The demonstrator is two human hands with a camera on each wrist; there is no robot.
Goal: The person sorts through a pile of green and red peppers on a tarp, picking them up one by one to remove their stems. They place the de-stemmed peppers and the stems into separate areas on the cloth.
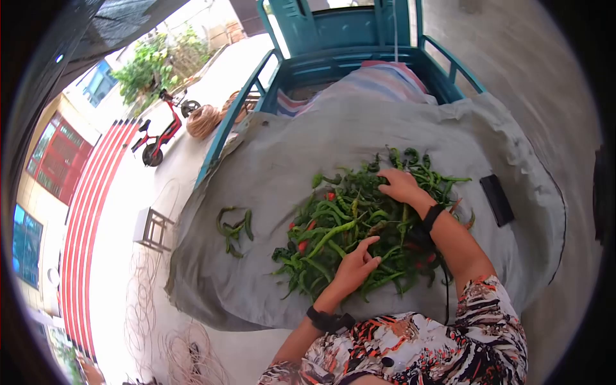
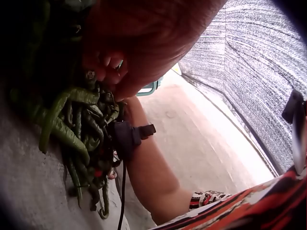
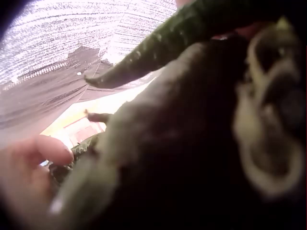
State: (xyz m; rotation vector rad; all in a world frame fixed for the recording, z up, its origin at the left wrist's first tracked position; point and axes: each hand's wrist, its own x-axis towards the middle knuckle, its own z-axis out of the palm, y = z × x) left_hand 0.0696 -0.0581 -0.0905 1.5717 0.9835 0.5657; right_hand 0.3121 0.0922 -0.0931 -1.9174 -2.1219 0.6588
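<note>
A wide pile of green peppers (image 1: 330,215), with a few red ones, lies on a grey cloth (image 1: 276,154). My left hand (image 1: 356,266) is over the pile's near side, index finger and thumb apart; in the left wrist view, this hand (image 2: 139,43) is dark, its fingertips close to the peppers (image 2: 72,134). My right hand (image 1: 401,187) is at the pile's far side. In the right wrist view a green pepper (image 3: 153,52) lies between bits of its fingers, and my left hand (image 3: 38,163) shows at the left. Blurred peppers hide much there.
A few green peppers (image 1: 234,228) lie apart on the cloth's left. A black phone (image 1: 496,200) rests on its right side. Beyond are a teal cart frame (image 1: 346,29) and striped fabric (image 1: 378,83). A stool (image 1: 153,228) and red scooter (image 1: 168,131) stand left.
</note>
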